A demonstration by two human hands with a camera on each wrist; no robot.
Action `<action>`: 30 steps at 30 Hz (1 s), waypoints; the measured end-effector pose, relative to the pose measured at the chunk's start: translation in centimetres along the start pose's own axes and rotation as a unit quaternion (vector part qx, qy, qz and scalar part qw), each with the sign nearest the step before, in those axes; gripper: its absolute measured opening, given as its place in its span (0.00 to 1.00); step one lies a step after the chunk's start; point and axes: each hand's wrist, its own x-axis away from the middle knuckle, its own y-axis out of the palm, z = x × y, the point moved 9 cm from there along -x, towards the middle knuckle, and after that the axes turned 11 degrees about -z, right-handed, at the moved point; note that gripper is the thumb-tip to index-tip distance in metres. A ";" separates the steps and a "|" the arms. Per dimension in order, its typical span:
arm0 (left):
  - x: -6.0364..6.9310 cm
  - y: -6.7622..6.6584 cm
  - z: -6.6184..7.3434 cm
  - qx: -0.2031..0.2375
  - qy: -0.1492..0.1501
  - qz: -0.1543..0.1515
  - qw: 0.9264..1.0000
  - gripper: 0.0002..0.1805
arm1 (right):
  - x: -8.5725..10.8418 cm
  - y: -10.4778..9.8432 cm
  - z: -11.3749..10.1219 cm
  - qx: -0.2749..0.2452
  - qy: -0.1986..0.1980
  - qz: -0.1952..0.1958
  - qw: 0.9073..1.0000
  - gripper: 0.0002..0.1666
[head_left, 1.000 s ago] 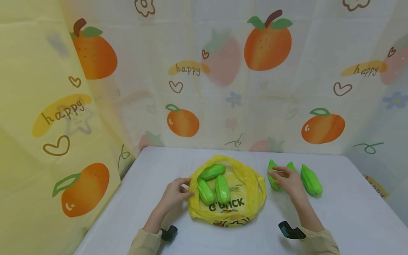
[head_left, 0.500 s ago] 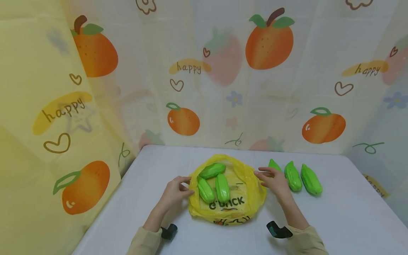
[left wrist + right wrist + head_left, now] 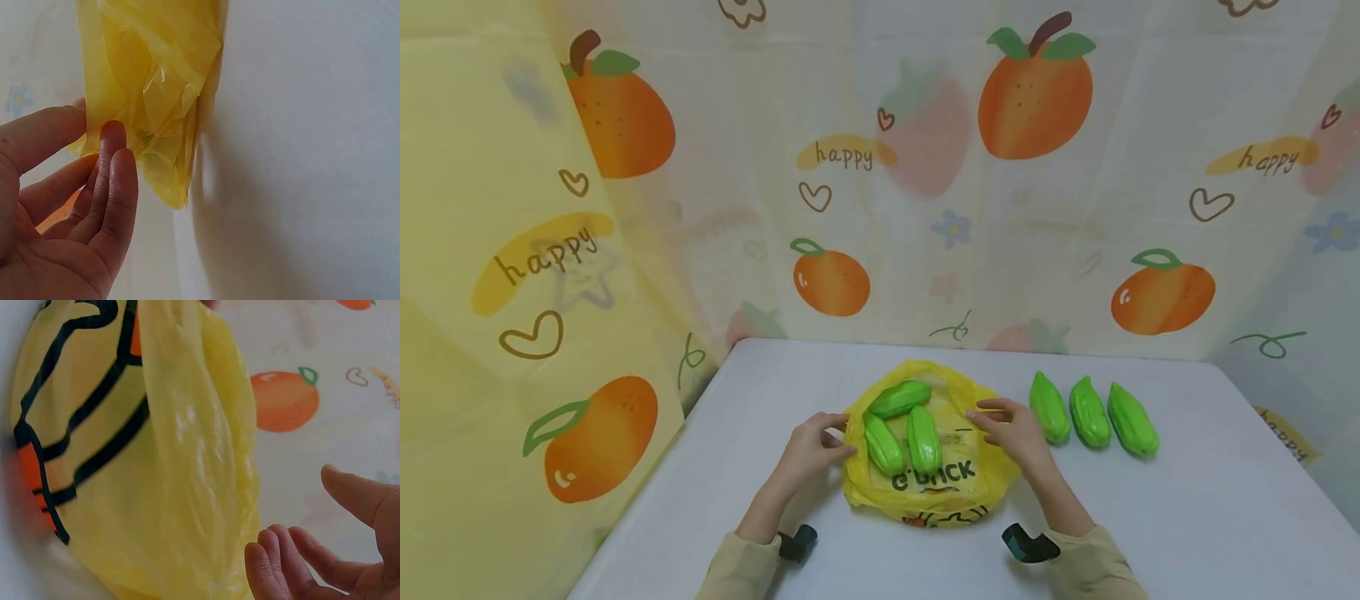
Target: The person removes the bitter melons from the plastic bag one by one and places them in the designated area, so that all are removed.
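A yellow plastic bag (image 3: 958, 500) with dark printing lies spread at mid-table, its mouth gaping. On it rest three glossy green ridged fruits (image 3: 924, 442), shaped like star fruit. My left hand (image 3: 812, 446) holds the bag's left rim; the left wrist view shows the yellow film (image 3: 156, 81) passing between its fingers. Over the bag's right part reaches my right hand (image 3: 1017, 433), fingers extended and thumb apart. In the right wrist view, that hand (image 3: 337, 556) holds nothing, its fingertips close to the bag's side; contact cannot be told.
Three more green fruits (image 3: 1090, 412) lie in a row on the white table (image 3: 1187, 508), right of the bag. A fruit-printed curtain (image 3: 917, 275) stands behind the table and along its left side. A black wrist camera (image 3: 1030, 546) sits at each sleeve.
My right hand has moved left from above the row of green fruits to the bag's right part, uncovering all three fruits there. My left hand stays at the left rim.
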 end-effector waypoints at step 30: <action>-0.1 0.2 -0.5 0.007 0.001 -0.010 1.000 0.27 | -0.6 6.3 0.7 0.018 0.008 -0.052 0.998 0.28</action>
